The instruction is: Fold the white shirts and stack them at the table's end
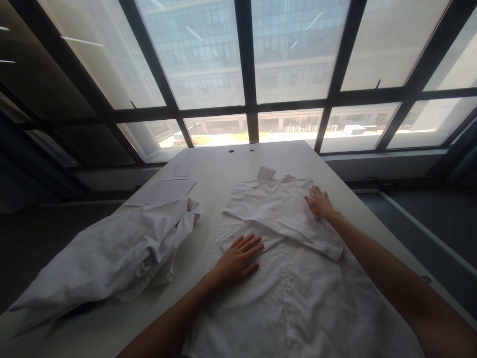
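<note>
Pressing flat on a white short-sleeved shirt (294, 278), the left hand (238, 257) lies palm down with fingers spread and extended toward 1 o'clock, gripping nothing; its fingertips rest on the edge of a sleeve folded across the shirt front. Right hand (318, 203), at 2 o'clock from the left, is likewise open and flat, fingers spread on the shirt's shoulder area near the right edge of the garment, closed around nothing. Shirt lies spread on the white worktop (219, 169), collar (266, 173) at 12 o'clock, hem toward the viewer at 6 o'clock; the folded sleeve runs across the chest between the two hands, its cuff end at 4 o'clock of the right hand. At 9 o'clock of the left hand, apart from the shirt, lies a crumpled heap of white garments (112, 256). Beyond the heap, toward 11 o'clock, paper sheets (164, 191) lie flat on the worktop. Windows (246, 54) with dark frames fill the background at 12 o'clock.
</note>
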`<state>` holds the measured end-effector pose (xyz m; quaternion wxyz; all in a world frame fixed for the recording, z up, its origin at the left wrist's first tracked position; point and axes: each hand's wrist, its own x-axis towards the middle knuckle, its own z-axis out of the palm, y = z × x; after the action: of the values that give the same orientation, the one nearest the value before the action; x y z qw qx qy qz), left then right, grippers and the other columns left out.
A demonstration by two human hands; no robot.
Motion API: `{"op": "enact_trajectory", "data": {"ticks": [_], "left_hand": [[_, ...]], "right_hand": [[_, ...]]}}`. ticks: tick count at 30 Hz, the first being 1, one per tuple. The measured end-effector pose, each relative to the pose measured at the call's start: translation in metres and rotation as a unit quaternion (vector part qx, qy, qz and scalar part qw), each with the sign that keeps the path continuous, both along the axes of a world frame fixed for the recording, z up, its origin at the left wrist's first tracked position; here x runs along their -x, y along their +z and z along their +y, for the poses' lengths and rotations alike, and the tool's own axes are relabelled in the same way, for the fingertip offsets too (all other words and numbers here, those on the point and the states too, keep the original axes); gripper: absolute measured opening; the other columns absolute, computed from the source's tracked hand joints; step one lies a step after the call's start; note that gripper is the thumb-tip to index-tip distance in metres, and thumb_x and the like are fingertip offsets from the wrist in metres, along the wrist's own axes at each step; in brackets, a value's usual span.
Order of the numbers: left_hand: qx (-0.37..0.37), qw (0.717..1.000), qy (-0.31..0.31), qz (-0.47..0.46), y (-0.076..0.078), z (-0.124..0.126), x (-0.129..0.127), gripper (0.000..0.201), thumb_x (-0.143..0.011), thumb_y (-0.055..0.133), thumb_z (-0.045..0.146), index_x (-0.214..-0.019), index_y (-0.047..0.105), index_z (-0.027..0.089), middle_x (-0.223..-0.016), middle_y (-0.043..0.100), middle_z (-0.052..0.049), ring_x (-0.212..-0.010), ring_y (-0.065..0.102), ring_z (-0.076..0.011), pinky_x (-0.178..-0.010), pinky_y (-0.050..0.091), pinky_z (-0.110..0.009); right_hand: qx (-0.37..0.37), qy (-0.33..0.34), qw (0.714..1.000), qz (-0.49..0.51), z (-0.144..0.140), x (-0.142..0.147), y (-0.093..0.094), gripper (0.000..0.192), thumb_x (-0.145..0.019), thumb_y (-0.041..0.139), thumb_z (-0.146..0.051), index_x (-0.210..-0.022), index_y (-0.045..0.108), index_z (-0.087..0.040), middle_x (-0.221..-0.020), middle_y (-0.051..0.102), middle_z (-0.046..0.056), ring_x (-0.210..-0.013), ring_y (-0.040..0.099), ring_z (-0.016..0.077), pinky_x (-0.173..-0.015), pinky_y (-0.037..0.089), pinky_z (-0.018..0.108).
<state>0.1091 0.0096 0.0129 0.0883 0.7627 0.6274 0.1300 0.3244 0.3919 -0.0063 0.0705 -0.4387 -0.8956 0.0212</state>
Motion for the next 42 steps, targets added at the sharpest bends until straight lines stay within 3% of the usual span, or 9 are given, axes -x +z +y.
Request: {"op": "enact_trajectory", "data": {"ticks": [3, 6, 12, 18, 24, 29, 32, 36, 42], "left_hand": [[-0.006, 1.000, 0.000, 0.007, -0.002, -0.002, 0.000, 0.059, -0.102, 0.051, 0.044, -0.157, 0.036, 0.032, -0.164, 0.035, -0.005, -0.153, 0.026, -0.0279, -0.124, 0.020, -0.051], [-0.001, 1.000, 0.000, 0.012, -0.002, -0.003, -0.001, 0.059, -0.102, 0.049, 0.045, -0.158, 0.034, 0.032, -0.164, 0.033, -0.004, -0.154, 0.024, -0.0280, -0.124, 0.020, -0.051], [0.004, 1.000, 0.002, 0.007, 0.000, -0.004, -0.002, 0.061, -0.102, 0.051, 0.045, -0.159, 0.033, 0.033, -0.165, 0.033, -0.004, -0.153, 0.024, -0.0284, -0.125, 0.019, -0.050], [0.018, 1.000, 0.003, -0.001, 0.001, -0.004, -0.002, 0.062, -0.101, 0.052, 0.045, -0.159, 0.032, 0.034, -0.165, 0.031, -0.004, -0.154, 0.023, -0.0287, -0.125, 0.018, -0.051], [-0.014, 0.999, 0.020, -0.036, -0.004, -0.001, 0.002, 0.058, -0.101, 0.053, 0.034, -0.157, 0.038, 0.029, -0.159, 0.043, -0.007, -0.150, 0.033, -0.0255, -0.123, 0.029, -0.049], [-0.089, 0.993, 0.031, -0.074, -0.012, 0.000, 0.004, 0.053, -0.099, 0.047, 0.013, -0.149, 0.050, 0.028, -0.145, 0.060, -0.007, -0.139, 0.051, -0.0233, -0.118, 0.040, -0.049], [-0.107, 0.991, 0.032, -0.079, -0.013, 0.000, 0.004, 0.057, -0.094, 0.043, 0.005, -0.146, 0.053, 0.027, -0.142, 0.063, -0.006, -0.134, 0.056, -0.0220, -0.115, 0.045, -0.046], [-0.144, 0.985, 0.061, -0.073, -0.004, 0.000, 0.003, 0.058, -0.094, 0.039, 0.002, -0.146, 0.054, 0.023, -0.143, 0.062, -0.007, -0.133, 0.057, -0.0216, -0.111, 0.051, -0.043], [-0.207, 0.977, 0.045, -0.007, 0.008, -0.002, 0.009, 0.054, -0.098, 0.037, 0.003, -0.145, 0.054, 0.022, -0.146, 0.059, -0.008, -0.140, 0.050, -0.0216, -0.115, 0.046, -0.046]], "right_hand": [[0.051, 0.026, 0.998, -0.017, 0.000, 0.028, -0.003, 0.063, -0.104, 0.023, -0.043, -0.159, 0.030, -0.013, -0.166, 0.024, 0.018, -0.155, 0.017, 0.0275, -0.122, 0.017, 0.051], [0.049, -0.026, 0.998, 0.004, 0.017, 0.042, -0.009, 0.068, -0.103, 0.024, -0.047, -0.158, 0.030, -0.007, -0.165, 0.025, 0.021, -0.154, 0.018, 0.0297, -0.122, 0.016, 0.051], [0.051, -0.086, 0.994, 0.040, 0.063, 0.048, -0.019, 0.073, -0.101, 0.023, -0.052, -0.160, 0.028, -0.008, -0.166, 0.023, 0.020, -0.154, 0.019, 0.0300, -0.122, 0.016, 0.055], [0.057, -0.115, 0.986, 0.110, 0.088, 0.052, -0.023, 0.072, -0.100, 0.032, -0.052, -0.157, 0.035, -0.009, -0.162, 0.032, 0.022, -0.152, 0.022, 0.0339, -0.121, 0.011, 0.061], [0.084, -0.088, 0.963, 0.241, 0.107, 0.005, 0.005, 0.059, -0.101, 0.023, -0.032, -0.150, 0.048, -0.011, -0.147, 0.056, 0.017, -0.135, 0.052, 0.0258, -0.112, 0.041, 0.043], [0.059, -0.076, 0.948, 0.304, 0.074, -0.063, 0.000, 0.051, -0.087, 0.041, -0.026, -0.127, 0.069, -0.010, -0.124, 0.070, 0.017, -0.115, 0.065, 0.0279, -0.101, 0.049, 0.040], [0.044, -0.102, 0.965, 0.238, 0.037, -0.085, -0.015, 0.053, -0.078, 0.050, -0.025, -0.126, 0.069, -0.011, -0.116, 0.072, 0.016, -0.105, 0.067, 0.0292, -0.095, 0.052, 0.039], [0.014, -0.132, 0.981, 0.140, -0.002, -0.090, -0.019, 0.059, -0.078, 0.058, -0.032, -0.135, 0.063, -0.016, -0.118, 0.070, 0.015, -0.111, 0.062, 0.0345, -0.094, 0.049, 0.046], [-0.020, -0.128, 0.987, 0.092, -0.021, -0.081, -0.002, 0.039, -0.093, 0.048, -0.034, -0.122, 0.071, -0.021, -0.114, 0.071, 0.015, -0.107, 0.064, 0.0313, -0.089, 0.047, 0.041]]}}
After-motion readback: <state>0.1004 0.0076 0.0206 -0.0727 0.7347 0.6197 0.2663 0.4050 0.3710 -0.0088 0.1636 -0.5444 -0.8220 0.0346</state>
